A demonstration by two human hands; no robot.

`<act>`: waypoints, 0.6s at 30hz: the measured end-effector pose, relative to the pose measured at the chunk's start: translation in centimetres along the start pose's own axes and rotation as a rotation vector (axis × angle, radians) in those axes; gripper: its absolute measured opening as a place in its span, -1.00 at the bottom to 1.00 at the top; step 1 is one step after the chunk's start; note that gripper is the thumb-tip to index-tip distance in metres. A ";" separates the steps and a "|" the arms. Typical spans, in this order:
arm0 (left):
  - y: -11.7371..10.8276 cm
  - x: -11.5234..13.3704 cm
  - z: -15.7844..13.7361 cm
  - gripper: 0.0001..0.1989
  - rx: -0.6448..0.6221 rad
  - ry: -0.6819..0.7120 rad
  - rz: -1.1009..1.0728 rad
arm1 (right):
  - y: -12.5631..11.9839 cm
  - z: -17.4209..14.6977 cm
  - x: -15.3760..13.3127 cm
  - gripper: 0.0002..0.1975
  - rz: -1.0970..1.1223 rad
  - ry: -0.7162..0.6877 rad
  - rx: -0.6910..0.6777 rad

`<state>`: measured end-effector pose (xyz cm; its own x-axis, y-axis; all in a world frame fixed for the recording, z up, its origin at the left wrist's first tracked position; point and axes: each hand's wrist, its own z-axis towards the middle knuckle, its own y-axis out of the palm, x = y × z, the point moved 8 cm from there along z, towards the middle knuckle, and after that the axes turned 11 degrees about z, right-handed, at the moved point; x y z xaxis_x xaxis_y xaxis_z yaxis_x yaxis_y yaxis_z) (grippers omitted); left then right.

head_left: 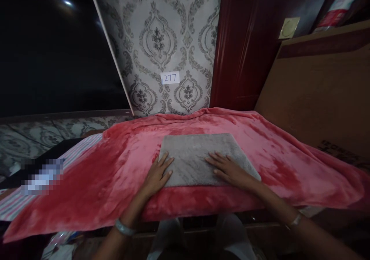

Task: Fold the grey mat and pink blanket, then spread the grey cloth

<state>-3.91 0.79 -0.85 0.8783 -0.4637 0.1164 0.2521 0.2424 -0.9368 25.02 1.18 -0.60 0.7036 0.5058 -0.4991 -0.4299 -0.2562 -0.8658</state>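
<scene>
A grey plush cloth [187,148], roughly rectangular and lying flat, rests on a red plush blanket [115,167]. My left hand [158,174] lies on the cloth's left edge, fingers spread and pointing away from me. On the right part of the cloth, my right hand [228,169] is laid flat with its fingers apart, pointing to the left. Neither hand grips anything. Faint creases and darker streaks show in the pile between the two hands.
A large dark screen [58,52] stands at the back left, before a patterned wall. A cardboard box [318,94] is at the right, with a bottle [338,11] on top. Striped fabric [78,150] shows beside the blanket. A paper label [170,78] reads 277.
</scene>
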 end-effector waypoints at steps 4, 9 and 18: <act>-0.3 -0.2 -0.1 -0.48 0.050 -0.012 -0.067 | -2.8 5.6 -1.7 -0.31 0.035 -0.037 0.073; -0.7 -0.2 -0.2 -0.51 0.087 -0.017 -0.130 | -1.3 12.3 -2.7 -0.37 -0.032 0.057 0.011; -1.0 -0.8 -0.4 -0.57 0.131 -0.023 -0.235 | 2.3 7.1 -4.5 -0.38 -0.080 -0.183 -0.061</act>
<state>-5.05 0.56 -0.20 0.7981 -0.5012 0.3345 0.4992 0.2390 -0.8329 16.83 4.19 -0.13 0.6172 0.6663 -0.4184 -0.3380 -0.2557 -0.9057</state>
